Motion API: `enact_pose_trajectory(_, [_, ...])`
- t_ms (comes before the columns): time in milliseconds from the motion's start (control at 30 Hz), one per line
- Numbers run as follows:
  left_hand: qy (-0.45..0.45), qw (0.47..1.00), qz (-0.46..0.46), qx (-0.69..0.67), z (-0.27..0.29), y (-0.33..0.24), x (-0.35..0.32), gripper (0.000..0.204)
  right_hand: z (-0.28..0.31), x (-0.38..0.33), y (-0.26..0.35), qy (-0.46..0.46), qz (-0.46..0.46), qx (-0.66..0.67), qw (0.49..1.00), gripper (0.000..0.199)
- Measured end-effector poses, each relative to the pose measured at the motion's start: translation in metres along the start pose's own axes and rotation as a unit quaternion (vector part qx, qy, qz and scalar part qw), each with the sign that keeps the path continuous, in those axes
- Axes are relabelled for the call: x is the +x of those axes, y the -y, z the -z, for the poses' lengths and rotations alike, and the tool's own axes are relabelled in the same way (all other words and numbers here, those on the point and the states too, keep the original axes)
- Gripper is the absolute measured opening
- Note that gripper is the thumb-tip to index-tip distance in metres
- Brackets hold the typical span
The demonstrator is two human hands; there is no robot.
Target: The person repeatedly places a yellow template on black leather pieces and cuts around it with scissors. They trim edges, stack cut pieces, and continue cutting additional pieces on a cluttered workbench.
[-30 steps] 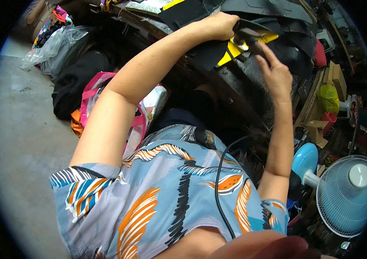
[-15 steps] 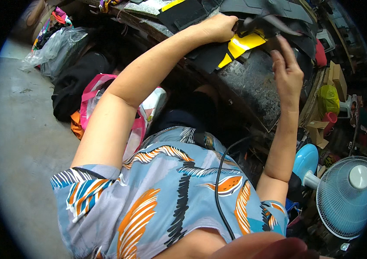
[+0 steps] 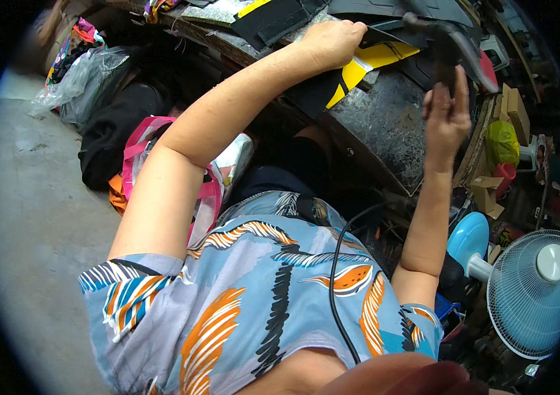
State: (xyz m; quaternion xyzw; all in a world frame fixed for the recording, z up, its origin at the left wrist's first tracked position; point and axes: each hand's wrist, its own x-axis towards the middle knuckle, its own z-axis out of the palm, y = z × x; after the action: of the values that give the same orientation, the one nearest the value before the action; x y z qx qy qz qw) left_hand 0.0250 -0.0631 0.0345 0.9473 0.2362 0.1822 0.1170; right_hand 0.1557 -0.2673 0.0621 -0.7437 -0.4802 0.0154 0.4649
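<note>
My left hand (image 3: 336, 45) is closed over the edge of a flat black and yellow piece (image 3: 385, 56) lying on the workbench. Whether the fingers also grip something smaller there is hidden. To its right, my right hand (image 3: 448, 122) is wrapped round the handle of a dark hammer (image 3: 461, 43), whose long curved head is raised above the bench and slightly blurred. Beneath the piece lies a dark, scuffed slab (image 3: 385, 125) at the near edge of the bench.
More black and yellow sheets (image 3: 273, 23) and a dark grey sheet (image 3: 398, 8) lie farther back. At right stand a blue and white fan (image 3: 533, 296), cardboard boxes (image 3: 517, 118) and a yellow-green bag (image 3: 503, 143). Bags, including a pink-edged one (image 3: 136, 141), sit on the floor at left.
My right hand has lifted the hammer up and to the right, away from the yellow piece. More of that piece shows. The left hand has hardly moved.
</note>
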Motion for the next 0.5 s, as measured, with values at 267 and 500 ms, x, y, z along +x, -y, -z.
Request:
enact_pose_trajectory(267, [-0.137,0.971,-0.121,0.158,-0.004,0.004,-0.007,0.020,0.009,-0.022,-0.039,0.061,0.028,-0.245,0.967,0.040])
enact_pose_trajectory(500, [-0.032,0.984,-0.145,0.100,-0.002,-0.016,-0.027,0.050,0.028,-0.035,-0.077,-0.023,0.111,-0.438,0.892,0.054])
